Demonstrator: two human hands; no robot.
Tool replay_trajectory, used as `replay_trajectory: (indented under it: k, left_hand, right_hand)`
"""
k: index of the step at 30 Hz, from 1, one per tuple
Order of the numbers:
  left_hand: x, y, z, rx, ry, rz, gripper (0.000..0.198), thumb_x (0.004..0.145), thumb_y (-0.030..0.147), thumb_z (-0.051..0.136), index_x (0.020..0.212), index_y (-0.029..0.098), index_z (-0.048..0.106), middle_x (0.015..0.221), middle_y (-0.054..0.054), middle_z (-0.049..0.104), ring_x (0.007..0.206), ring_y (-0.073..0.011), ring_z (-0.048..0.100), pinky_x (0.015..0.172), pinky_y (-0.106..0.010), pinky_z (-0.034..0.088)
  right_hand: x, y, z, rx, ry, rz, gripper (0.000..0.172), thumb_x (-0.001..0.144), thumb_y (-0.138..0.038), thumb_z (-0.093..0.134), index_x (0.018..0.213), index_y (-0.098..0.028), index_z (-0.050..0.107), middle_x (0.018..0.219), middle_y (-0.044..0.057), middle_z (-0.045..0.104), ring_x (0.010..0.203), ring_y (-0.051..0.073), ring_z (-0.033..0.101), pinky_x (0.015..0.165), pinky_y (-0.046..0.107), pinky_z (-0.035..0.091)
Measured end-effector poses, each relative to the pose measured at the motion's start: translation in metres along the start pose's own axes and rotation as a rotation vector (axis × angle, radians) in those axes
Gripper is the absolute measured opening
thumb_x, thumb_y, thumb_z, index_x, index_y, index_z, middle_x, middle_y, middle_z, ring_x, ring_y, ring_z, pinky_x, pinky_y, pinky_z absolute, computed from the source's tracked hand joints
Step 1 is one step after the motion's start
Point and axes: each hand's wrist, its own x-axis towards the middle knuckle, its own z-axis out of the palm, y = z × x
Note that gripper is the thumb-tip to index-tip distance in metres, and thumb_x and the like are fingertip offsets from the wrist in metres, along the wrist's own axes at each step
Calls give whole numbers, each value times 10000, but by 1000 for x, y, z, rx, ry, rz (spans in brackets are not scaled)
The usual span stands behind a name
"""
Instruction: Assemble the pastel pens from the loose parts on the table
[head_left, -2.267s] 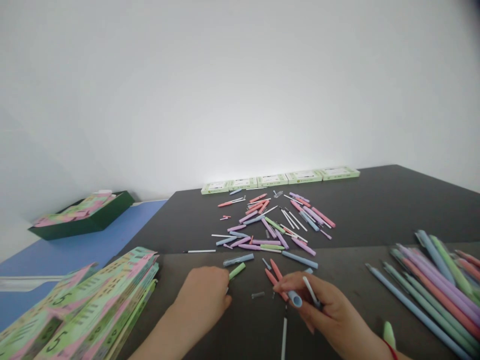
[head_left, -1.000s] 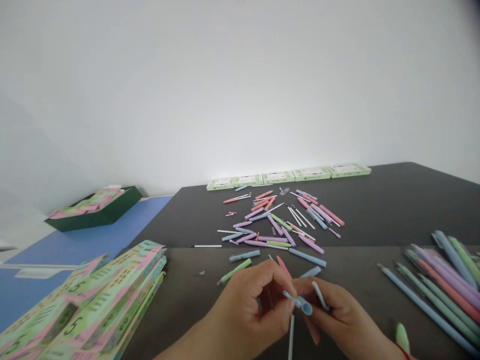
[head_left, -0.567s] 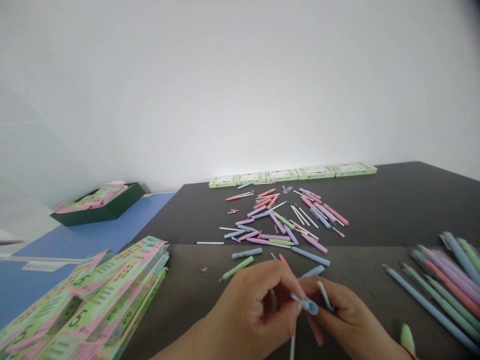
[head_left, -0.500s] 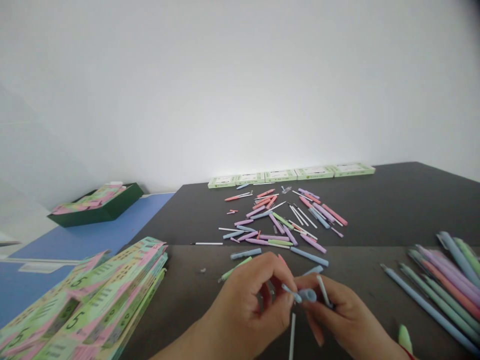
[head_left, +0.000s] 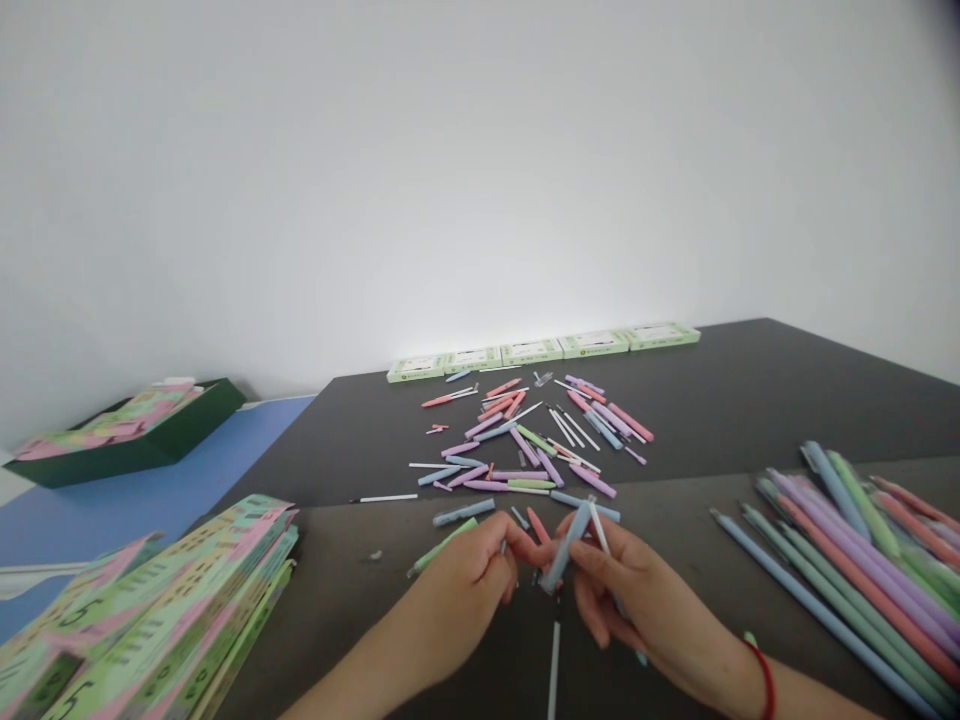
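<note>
My right hand [head_left: 645, 595] grips a light-blue pen cap [head_left: 566, 548] with a clear end, tilted between thumb and fingers. A white pen refill [head_left: 598, 527] sticks up from the same grip. My left hand [head_left: 469, 568] is closed just left of the cap, its fingertips close to the cap's lower part; what they pinch is hidden. Under the hands, a white refill with a dark tip [head_left: 554, 655] points away from me. Just beyond my left fingers are a red pen part [head_left: 537, 525] and a small blue piece [head_left: 519, 517].
Loose pastel pen parts and refills [head_left: 517, 440] lie scattered ahead. Pale green boxes [head_left: 532, 351] line the back edge. Pens [head_left: 840, 560] are piled at right. Printed green-pink packets [head_left: 172, 610] stack at left, near a dark green box [head_left: 187, 430] on a blue surface.
The blue piece between my hands has gone from pointing at me to standing tilted in my right hand. My left fingers have drawn back slightly. The view has turned right.
</note>
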Motion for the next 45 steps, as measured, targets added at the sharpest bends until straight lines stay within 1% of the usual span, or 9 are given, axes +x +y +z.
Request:
replay_trajectory:
  k: [5, 8, 11, 20, 28, 32, 37, 42, 45]
  left_hand:
    - [2, 1, -4, -245, 196, 104, 76, 929, 177, 373, 915, 205, 443, 919, -38, 695, 854, -162, 630, 755, -281, 460]
    - [-4, 9, -4, -347, 269, 193, 22, 949, 204, 415, 933, 213, 426, 1035, -52, 708, 981, -169, 627, 937, -340, 401]
    - [-12, 17, -1, -417, 238, 253, 26, 959, 205, 424, 936, 210, 435, 1054, -58, 711, 956, -167, 640, 920, -337, 418]
    - [-20, 22, 5, -476, 168, 341, 29, 965, 226, 446, 958, 199, 438, 1073, -89, 707, 982, -188, 644, 915, -375, 450]
    - [-19, 10, 12, -245, 56, 403, 64, 989, 210, 369, 988, 221, 432, 1153, -72, 685, 1175, -183, 547, 1001, -383, 387]
    - [-17, 7, 10, -115, 59, 413, 137, 977, 174, 366, 1015, 242, 478, 1213, -36, 650, 1235, -178, 499, 1014, -356, 381]
    - [-13, 4, 9, -2, 114, 375, 390, 885, 206, 543, 1265, 251, 467, 1286, -57, 557, 1176, -211, 516, 989, -342, 403]
    - [-5, -3, 21, -63, 180, 332, 107, 825, 134, 599, 910, 196, 620, 1145, -57, 606, 1108, -212, 548, 968, -313, 394]
    - [-3, -5, 24, -158, 212, 265, 64, 847, 155, 585, 888, 197, 612, 1147, -51, 616, 1107, -206, 557, 967, -304, 386]
  right_hand:
    - [-5, 1, -2, -430, 19, -156, 156, 914, -297, 491, 968, -197, 597, 766, -19, 633, 409, 57, 470, 409, 175, 382]
    - [-12, -1, -5, -661, -12, -279, 150, 911, -279, 519, 980, -222, 639, 885, 16, 687, 707, 148, 640, 648, 225, 493]
    - [-16, -1, -7, -764, -43, -376, 181, 915, -257, 521, 1051, -252, 640, 991, 20, 706, 917, 179, 657, 806, 238, 486]
    - [-15, 5, -12, -814, -54, -416, 210, 927, -217, 480, 1083, -269, 612, 1017, 7, 702, 951, 157, 656, 826, 223, 487]
    - [-15, 4, -5, -752, -115, -393, 229, 865, -153, 539, 1059, -232, 630, 961, 13, 695, 865, 163, 647, 778, 211, 467]
    - [-13, 3, -2, -725, -85, -388, 132, 852, -152, 546, 939, -185, 640, 861, 9, 680, 753, 142, 615, 703, 193, 448]
    - [-11, 3, -2, -682, -55, -348, 56, 843, -165, 561, 802, -160, 598, 706, -34, 591, 610, 100, 493, 595, 175, 390]
    - [-6, 3, 0, -635, -30, -293, 93, 847, -182, 555, 756, -167, 545, 658, -57, 508, 580, 91, 415, 558, 180, 348]
    - [-8, -3, -1, -675, -7, -274, 41, 853, -197, 543, 819, -175, 542, 722, -34, 552, 619, 110, 468, 574, 195, 369]
